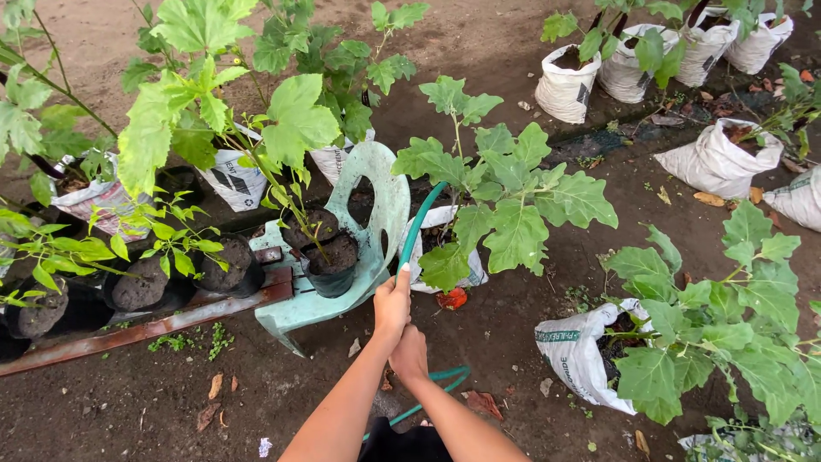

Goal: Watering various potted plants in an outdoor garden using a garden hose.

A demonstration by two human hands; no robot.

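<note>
A green garden hose (pixel 418 224) curves up from my hands toward a broad-leaved plant (pixel 511 198) growing in a white sack (pixel 472 275). My left hand (pixel 392 305) grips the hose higher up, thumb pointing along it. Just below it, my right hand (pixel 410 355) is closed around the same hose. The hose's lower length (pixel 445 377) trails on the dirt behind my arms. Its outlet end is hidden among the leaves.
A broken pale green plastic chair (pixel 382 204) lies left of the hose, with a black pot of soil (pixel 332 267) on it. More black pots (pixel 142 284) sit by a rusty metal bar (pixel 145 329). White grow sacks (pixel 571 352) with plants stand right and at the back.
</note>
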